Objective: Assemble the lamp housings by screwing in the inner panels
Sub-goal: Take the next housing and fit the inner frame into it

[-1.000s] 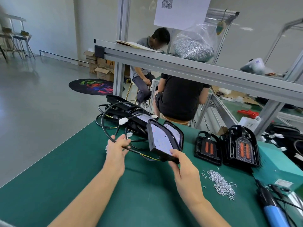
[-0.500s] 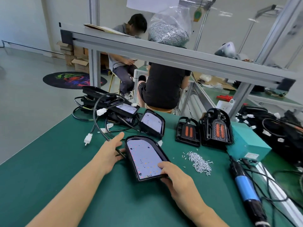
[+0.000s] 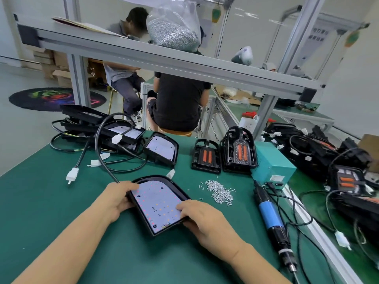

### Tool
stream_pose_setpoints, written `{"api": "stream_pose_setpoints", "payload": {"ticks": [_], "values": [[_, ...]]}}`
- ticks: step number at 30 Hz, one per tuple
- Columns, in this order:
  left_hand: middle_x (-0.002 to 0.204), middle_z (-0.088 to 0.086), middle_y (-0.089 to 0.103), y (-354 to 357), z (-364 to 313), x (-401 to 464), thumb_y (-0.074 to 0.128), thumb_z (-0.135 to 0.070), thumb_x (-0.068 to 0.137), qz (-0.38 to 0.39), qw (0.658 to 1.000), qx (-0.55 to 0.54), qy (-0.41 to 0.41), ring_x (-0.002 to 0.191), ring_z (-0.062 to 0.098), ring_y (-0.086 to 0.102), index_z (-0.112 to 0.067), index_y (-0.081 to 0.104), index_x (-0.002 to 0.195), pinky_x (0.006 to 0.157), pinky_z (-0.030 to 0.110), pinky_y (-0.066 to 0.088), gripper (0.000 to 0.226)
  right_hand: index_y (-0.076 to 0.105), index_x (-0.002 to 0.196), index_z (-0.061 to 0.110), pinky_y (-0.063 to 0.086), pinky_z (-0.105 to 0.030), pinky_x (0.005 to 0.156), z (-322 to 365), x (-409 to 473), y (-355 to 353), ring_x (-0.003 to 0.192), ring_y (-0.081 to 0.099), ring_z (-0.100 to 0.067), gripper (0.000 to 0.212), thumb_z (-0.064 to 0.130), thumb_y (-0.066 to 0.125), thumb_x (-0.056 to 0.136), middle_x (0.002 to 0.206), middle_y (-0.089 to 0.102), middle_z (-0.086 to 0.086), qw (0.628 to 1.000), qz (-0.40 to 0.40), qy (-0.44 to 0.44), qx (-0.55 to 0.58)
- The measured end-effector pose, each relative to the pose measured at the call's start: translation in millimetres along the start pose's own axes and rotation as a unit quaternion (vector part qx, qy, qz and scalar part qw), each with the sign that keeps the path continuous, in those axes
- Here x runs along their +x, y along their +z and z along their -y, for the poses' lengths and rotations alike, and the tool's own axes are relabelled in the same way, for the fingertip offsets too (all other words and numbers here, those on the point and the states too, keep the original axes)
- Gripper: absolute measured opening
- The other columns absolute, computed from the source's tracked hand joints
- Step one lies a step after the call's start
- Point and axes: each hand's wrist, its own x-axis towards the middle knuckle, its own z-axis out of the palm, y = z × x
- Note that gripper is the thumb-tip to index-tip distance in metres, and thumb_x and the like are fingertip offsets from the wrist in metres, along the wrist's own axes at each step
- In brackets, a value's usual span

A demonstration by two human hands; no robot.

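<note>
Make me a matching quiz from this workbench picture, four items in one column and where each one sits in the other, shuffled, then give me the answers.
Things
1. lamp housing with the white LED panel
2. loose pile of screws
3. blue electric screwdriver
4. clear bag of screws

Places
A. up on the metal shelf above the bench
B. lying on the green mat at the right, in front of the teal box
C. flat on the mat, held between the left hand and the right hand
D. on the mat between the held housing and the screwdriver

Pairs: 1-C, 2-D, 3-B, 4-A
</note>
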Motion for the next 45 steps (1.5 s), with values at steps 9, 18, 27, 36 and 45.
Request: {"api": "stream_pose_setpoints", "payload": {"ticks": [9, 18, 27, 36, 45], "values": [[0.079, 0.011, 0.060, 15, 10, 0, 0.050, 0.006, 0.090, -0.059, 0.993, -0.101, 0.011, 0.070, 0.022, 0.057, -0.004, 0.055, 0.082, 0.063, 0.036, 0.048, 0.014, 0.066, 0.108, 0.006, 0.033, -0.021, 0.106, -30, 6, -19, 0.116, 0.053, -0.016, 0.059, -0.014, 0.042, 0.058, 0.117, 0.065, -0.004, 0.989, -0.090, 0.114, 0.012], [0.074, 0.009, 0.065, 12, 11, -11, 0.048, 0.008, 0.090, -0.037, 0.995, -0.076, 0.044, 0.069, 0.023, 0.059, -0.004, 0.061, 0.081, 0.054, 0.030, 0.056, 0.019, 0.045, 0.138, 0.016, 0.040, -0.036, 0.095, -113, 23, -52, 0.131, 0.038, -0.024, 0.046, 0.022, 0.058, 0.094, 0.144, 0.041, -0.005, 0.888, -0.066, 0.450, -0.065], [0.067, 0.007, 0.068, 11, 10, -20, 0.047, 0.008, 0.089, -0.022, 0.995, -0.070, 0.061, 0.069, 0.023, 0.058, -0.002, 0.063, 0.083, 0.065, 0.034, 0.049, 0.020, 0.024, 0.151, 0.016, 0.035, -0.049, 0.107, -144, 50, -62, 0.141, 0.026, -0.035, 0.079, 0.043, 0.066, 0.089, 0.156, 0.023, -0.013, 0.839, -0.008, 0.543, -0.038], [0.084, 0.013, 0.066, 12, 10, -22, 0.047, 0.007, 0.091, -0.015, 0.995, -0.070, 0.070, 0.074, 0.024, 0.060, -0.001, 0.064, 0.089, 0.067, 0.035, 0.050, 0.018, 0.009, 0.155, 0.018, 0.022, -0.051, 0.116, -158, 56, -54, 0.145, 0.017, -0.040, 0.103, 0.063, 0.064, 0.081, 0.158, 0.012, -0.023, 0.808, 0.028, 0.582, -0.092], [0.085, 0.013, 0.069, 13, 11, -20, 0.048, 0.006, 0.091, -0.020, 0.995, -0.069, 0.068, 0.076, 0.025, 0.062, -0.002, 0.065, 0.092, 0.068, 0.036, 0.050, 0.019, 0.016, 0.152, 0.016, 0.028, -0.048, 0.111, -171, 62, -50, 0.139, 0.031, -0.039, 0.089, 0.061, 0.057, 0.087, 0.151, 0.030, -0.022, 0.793, 0.040, 0.592, -0.142]]}}
